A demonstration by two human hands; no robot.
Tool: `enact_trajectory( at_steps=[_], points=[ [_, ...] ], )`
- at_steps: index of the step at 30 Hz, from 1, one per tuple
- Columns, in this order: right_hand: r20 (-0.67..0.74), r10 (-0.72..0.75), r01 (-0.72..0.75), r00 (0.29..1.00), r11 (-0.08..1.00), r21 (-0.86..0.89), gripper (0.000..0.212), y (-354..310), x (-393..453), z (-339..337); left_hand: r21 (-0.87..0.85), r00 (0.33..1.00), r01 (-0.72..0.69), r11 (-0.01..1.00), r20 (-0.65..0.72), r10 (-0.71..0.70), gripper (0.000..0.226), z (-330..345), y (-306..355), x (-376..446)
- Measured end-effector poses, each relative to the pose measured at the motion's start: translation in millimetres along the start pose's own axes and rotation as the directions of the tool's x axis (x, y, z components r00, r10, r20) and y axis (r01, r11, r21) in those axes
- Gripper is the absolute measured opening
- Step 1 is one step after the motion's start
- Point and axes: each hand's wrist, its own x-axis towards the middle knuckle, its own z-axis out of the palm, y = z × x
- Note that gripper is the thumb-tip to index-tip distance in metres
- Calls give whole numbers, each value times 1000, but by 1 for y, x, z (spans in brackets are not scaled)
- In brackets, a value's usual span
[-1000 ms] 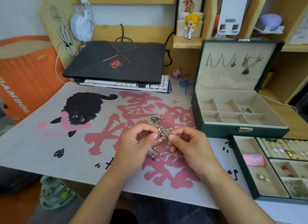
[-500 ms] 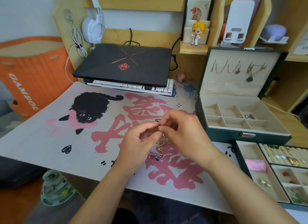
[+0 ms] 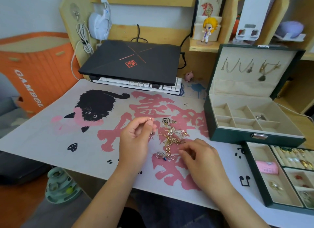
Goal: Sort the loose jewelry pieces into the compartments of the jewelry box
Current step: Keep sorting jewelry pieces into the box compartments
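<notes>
Sorting stage: judged early, since a tangled heap of loose jewelry was seen lying on the printed desk mat, in front of the hands and well apart from the box.
Left hand: the left hand was raised just beside the heap, and a small ring-like piece was pinched between thumb and fingertip; the grip was narrow and closed on that piece, probably so that it could be kept apart from the rest.
Right hand: the right hand was held low at the near edge of the heap with fingers loosely curled; nothing could be seen held in it, and its grip was judged relaxed, apparently ready for teasing out another piece.
Jewelry box: the green jewelry box was stood open at the right of the surface, its lid propped upright so that necklaces could hang inside it.
Compartments: most of the small divided cells were seen bare; one silvery piece lay in a cell of the back row.
Removed tray: a green tray was set nearer the person, just in front of the box, with rings in its padded rolls and a pink item in its long cell; it was presumably lifted out to expose the cells beneath.
Risk: hooks in the heap looked interlocked, so neighbours could be dragged along by a lifted piece.
</notes>
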Motion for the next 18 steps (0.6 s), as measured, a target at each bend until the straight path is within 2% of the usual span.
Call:
enact_trajectory(
  at_steps=[5, 7, 15, 18],
  points=[
    [72, 3, 4, 997, 995, -101, 6, -12, 0, 12, -32, 998, 44, 999, -42, -46, 15, 0, 2, 2],
    [61, -8, 16, 998, 992, -127, 5, -16, -3, 15, -35, 997, 51, 998, -53, -53, 16, -1, 3, 2],
    [34, -69, 72, 997, 993, -95, 18, -9, -19, 13, -10, 997, 57, 998, -60, -57, 17, -2, 6, 1],
    [40, -34, 32, 999, 999, 36, 19, -10, -22, 8, 1, 997, 59, 998, -55, -58, 18, -1, 6, 1]
  ],
)
